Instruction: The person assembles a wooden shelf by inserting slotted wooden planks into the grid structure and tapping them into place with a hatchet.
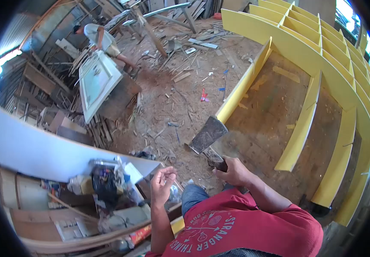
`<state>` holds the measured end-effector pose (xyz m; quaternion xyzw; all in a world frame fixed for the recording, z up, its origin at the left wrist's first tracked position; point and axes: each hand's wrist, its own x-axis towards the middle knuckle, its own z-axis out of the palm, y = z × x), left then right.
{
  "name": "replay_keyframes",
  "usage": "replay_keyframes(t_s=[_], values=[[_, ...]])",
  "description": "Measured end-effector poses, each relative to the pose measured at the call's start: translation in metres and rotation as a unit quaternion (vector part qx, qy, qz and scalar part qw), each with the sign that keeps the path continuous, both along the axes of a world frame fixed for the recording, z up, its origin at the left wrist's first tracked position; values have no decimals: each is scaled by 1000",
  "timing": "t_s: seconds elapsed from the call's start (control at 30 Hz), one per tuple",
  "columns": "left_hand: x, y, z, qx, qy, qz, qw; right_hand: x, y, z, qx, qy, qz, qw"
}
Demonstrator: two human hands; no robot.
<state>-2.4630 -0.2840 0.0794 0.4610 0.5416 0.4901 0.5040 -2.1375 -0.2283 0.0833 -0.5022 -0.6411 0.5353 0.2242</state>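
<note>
My right hand [235, 172] is wrapped round the short handle of a hatchet [209, 135]. The hatchet's broad, dark metal head points away from me, near the end of a yellow board [246, 92]. My left hand [162, 185] is raised on the left with its fingers curled into a pinch; whatever lies between the fingertips is too small to make out. Close to the left hand stands a cluttered workbench [144, 218]. A large yellow slatted frame [305, 50] stands on the right, its boards joined in a grid.
Wood scraps and shavings litter the dirt floor [159, 115]. A long white panel [43, 143] spans the left side. Farther off, another person [97, 36] bends beside a pale framed door [97, 83]. A wooden trestle [148, 32] stands at the back.
</note>
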Motion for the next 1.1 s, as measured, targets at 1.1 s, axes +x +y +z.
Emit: replay_keyframes(t_s=[1.1], values=[[-71, 747, -54, -37, 55, -394, 917, -100, 477, -87, 16, -199, -647, 736]])
